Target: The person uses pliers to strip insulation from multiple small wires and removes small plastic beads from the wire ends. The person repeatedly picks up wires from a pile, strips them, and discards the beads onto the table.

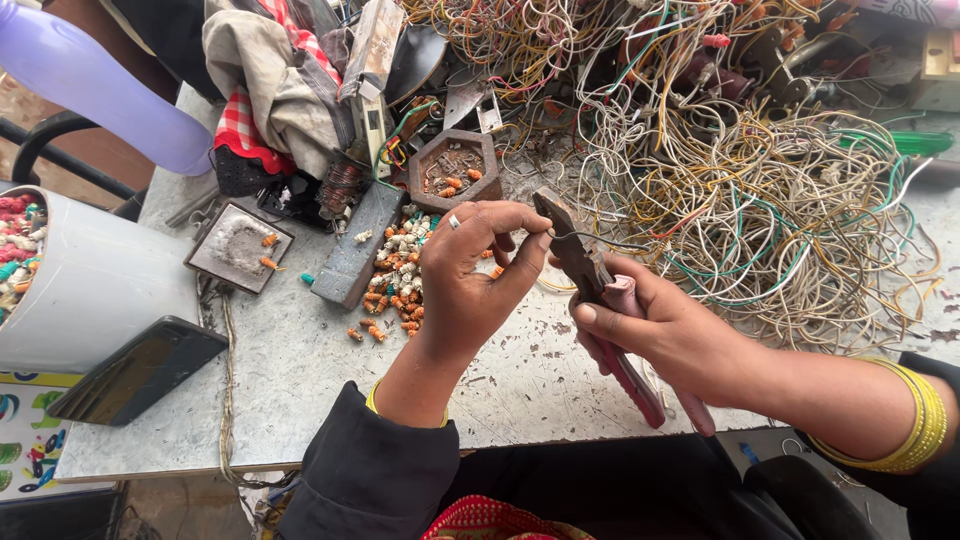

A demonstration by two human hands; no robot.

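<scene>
Head view: at frame centre, left hand point(470, 275) pinched shut, thumb and forefinger closed on the end of a thin wire point(600, 240); right hand point(665, 335) wrapped tight round the pink handles of a pair of pliers point(590, 275), nose pointing up and left toward the pinching fingers. Wire likely very light and springy, stiff enough to hold a bend, prone to slipping from bare fingertips; best held close to the free end, right beside the pliers' nose. Pliers likely heavy and rigid by comparison, steady when gripped low on the sleeves. Hard to tell whether the nose is closed on the wire or only touching it; wire's far end lost in the tangle of coloured wires point(760, 190) filling the upper right. Just left of the hands, a scatter of small orange and white pieces point(395, 275) on the grey bench point(300, 370), too small to identify. White bucket point(85, 280) cut off at the left edge; dark phone point(135, 368) leaning against it.
</scene>
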